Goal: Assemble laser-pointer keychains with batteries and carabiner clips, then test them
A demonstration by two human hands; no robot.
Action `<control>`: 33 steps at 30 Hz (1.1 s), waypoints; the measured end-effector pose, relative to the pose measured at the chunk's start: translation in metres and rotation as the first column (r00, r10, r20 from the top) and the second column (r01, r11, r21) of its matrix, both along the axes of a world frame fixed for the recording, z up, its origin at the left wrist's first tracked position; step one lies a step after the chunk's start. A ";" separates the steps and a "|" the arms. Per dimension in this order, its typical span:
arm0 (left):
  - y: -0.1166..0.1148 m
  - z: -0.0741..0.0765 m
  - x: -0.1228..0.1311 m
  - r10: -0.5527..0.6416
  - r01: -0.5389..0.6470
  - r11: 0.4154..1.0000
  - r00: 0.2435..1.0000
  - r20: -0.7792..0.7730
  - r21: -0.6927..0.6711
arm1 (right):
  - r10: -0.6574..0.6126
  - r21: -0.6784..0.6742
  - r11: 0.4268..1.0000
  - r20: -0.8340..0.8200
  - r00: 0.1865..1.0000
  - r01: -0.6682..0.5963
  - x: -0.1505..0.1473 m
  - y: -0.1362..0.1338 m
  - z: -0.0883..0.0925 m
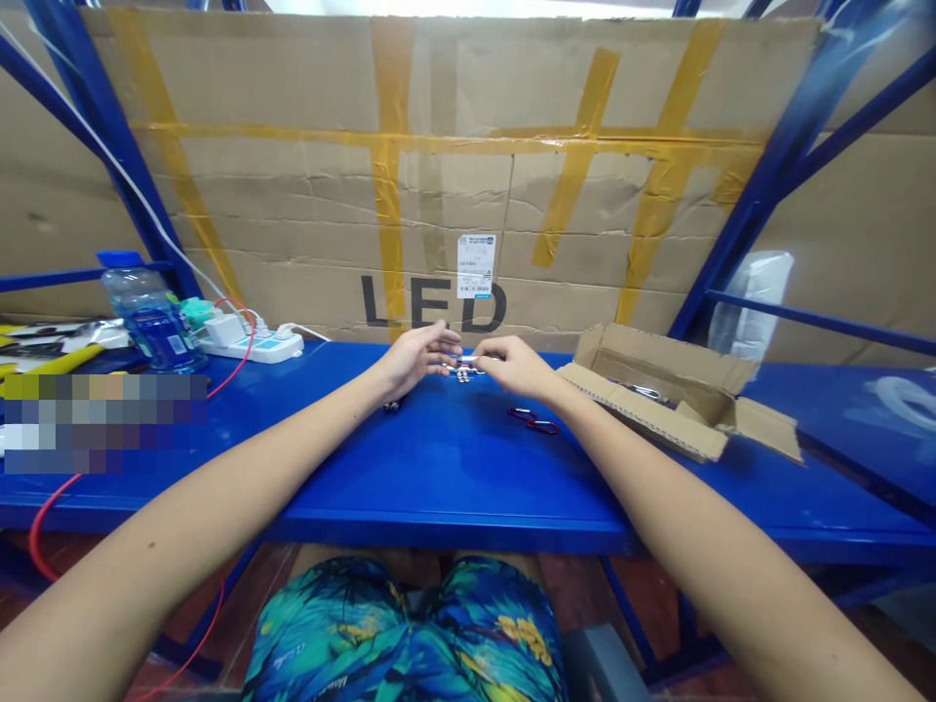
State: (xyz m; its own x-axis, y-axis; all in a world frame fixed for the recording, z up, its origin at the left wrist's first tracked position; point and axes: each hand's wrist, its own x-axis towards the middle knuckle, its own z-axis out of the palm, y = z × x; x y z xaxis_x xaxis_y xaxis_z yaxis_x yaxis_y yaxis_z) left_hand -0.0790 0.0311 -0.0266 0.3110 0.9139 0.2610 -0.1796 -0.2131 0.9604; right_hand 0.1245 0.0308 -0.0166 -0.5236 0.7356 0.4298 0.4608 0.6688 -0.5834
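Observation:
My right hand [516,368] pinches a small silver metal part [468,362] between its fingertips, above the blue steel workbench [439,468]. My left hand [418,356] is just to its left, with its fingers spread and reaching towards that part, and it seems to hold nothing. A small cluster of metal fittings [462,374] lies on the bench below the fingertips. Several small dark pieces [391,407] lie near my left wrist. A red carabiner-style clip pair [532,420] lies just below my right hand.
An open cardboard box [650,390] with metal pieces inside stands to the right. At the left are a water bottle [150,322], a white power strip [253,344] and a red cable [238,336]. A taped cardboard sheet [431,175] printed LED stands behind the bench.

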 end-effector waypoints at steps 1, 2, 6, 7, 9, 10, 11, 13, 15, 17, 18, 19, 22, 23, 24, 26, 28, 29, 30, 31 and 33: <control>0.000 -0.001 0.001 0.023 -0.021 0.999 0.999 -0.048 0.044 | 0.009 0.001 1.000 0.008 1.000 -0.009 0.000 0.001 -0.001; -0.001 -0.002 0.002 0.047 -0.037 0.994 0.994 -0.100 0.099 | 0.018 -0.001 1.000 0.014 1.000 -0.017 -0.001 0.001 -0.001; -0.001 -0.005 0.004 0.125 -0.036 0.952 0.953 -0.276 0.304 | 0.008 -0.006 1.000 0.010 1.000 -0.008 -0.002 0.002 -0.003; -0.001 -0.005 0.004 0.149 -0.040 0.939 0.942 -0.301 0.340 | -0.004 -0.004 1.000 0.000 1.000 0.004 -0.001 0.003 -0.003; -0.001 -0.005 0.003 0.224 -0.076 0.910 0.917 -0.330 0.407 | -0.011 -0.008 1.000 -0.024 1.000 0.010 0.001 0.006 -0.004; -0.001 -0.005 0.002 0.267 -0.102 0.894 0.903 -0.337 0.436 | -0.003 -0.019 1.000 -0.039 0.999 0.002 0.002 0.008 -0.005; -0.001 -0.004 0.002 0.306 -0.128 0.880 0.890 -0.339 0.458 | 0.010 -0.035 0.999 -0.054 0.999 -0.011 0.003 0.010 -0.006; -0.001 -0.003 0.000 0.354 -0.159 0.859 0.871 -0.340 0.487 | 0.019 -0.065 0.998 -0.076 0.997 -0.024 0.005 0.015 -0.008; -0.001 -0.003 -0.001 0.372 -0.164 0.847 0.863 -0.342 0.506 | -0.012 -0.063 0.998 -0.072 0.997 0.007 0.006 0.020 -0.011; 0.002 -0.003 -0.003 0.385 -0.161 0.837 0.852 -0.354 0.524 | -0.054 -0.025 0.998 -0.038 0.998 0.053 0.007 0.025 -0.013; 0.005 -0.002 -0.004 0.398 -0.160 0.829 0.843 -0.362 0.536 | -0.079 0.009 0.997 -0.017 0.997 0.079 0.007 0.029 -0.013; 0.009 -0.002 -0.005 0.415 -0.162 0.818 0.831 -0.371 0.551 | -0.103 0.047 0.994 0.004 0.995 0.103 0.007 0.033 -0.013; 0.026 0.000 -0.008 0.471 -0.174 0.786 0.790 -0.393 0.594 | -0.193 0.161 0.971 0.074 0.978 0.179 0.004 0.053 -0.011; 0.033 0.000 -0.009 0.475 -0.173 0.789 0.781 -0.407 0.589 | -0.213 0.175 0.965 0.099 0.972 0.193 0.002 0.061 -0.011; 0.042 0.000 -0.010 0.475 -0.167 0.793 0.772 -0.423 0.587 | -0.228 0.181 0.962 0.115 0.967 0.206 0.000 0.070 -0.011; 0.060 0.000 -0.011 0.479 -0.145 0.787 0.756 -0.445 0.600 | -0.248 0.180 0.957 0.101 0.963 0.228 -0.005 0.088 -0.011; 0.080 -0.003 -0.013 0.486 -0.137 0.774 0.754 -0.442 0.618 | -0.259 0.131 0.960 0.088 0.962 0.247 -0.011 0.105 -0.013; 0.089 -0.004 -0.013 0.501 -0.142 0.768 0.740 -0.447 0.625 | -0.263 0.094 0.962 0.092 0.960 0.255 -0.014 0.112 -0.014; 0.098 -0.006 -0.014 0.520 -0.153 0.770 0.712 -0.472 0.619 | -0.265 0.064 0.964 0.102 0.959 0.260 -0.018 0.119 -0.016; 0.106 -0.008 -0.015 0.533 -0.160 0.777 0.681 -0.502 0.608 | -0.266 0.037 0.964 0.114 0.957 0.264 -0.020 0.125 -0.017; 0.121 -0.013 -0.016 0.544 -0.178 0.786 0.653 -0.526 0.592 | -0.267 0.010 0.963 0.137 0.954 0.268 -0.024 0.135 -0.021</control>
